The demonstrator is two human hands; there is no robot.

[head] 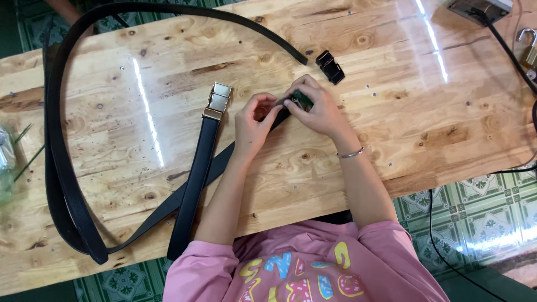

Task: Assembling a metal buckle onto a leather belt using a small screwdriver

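Both hands pinch a small dark green clasp piece [302, 100] at the end of a black leather belt strap [168, 204], centre frame.

Left hand [253, 124] and right hand [318, 109] have fingertips closed on the piece, thumbs meeting. Just left lies a second black belt with a pale gold metal buckle [217, 100]; a small black plastic clip [330, 66] sits just above right. A long black strap loop [61, 162] rings the left of the pine-wood table [425, 112]; right tabletop open to its lower edge. Black cable [433, 223] hangs lower right.
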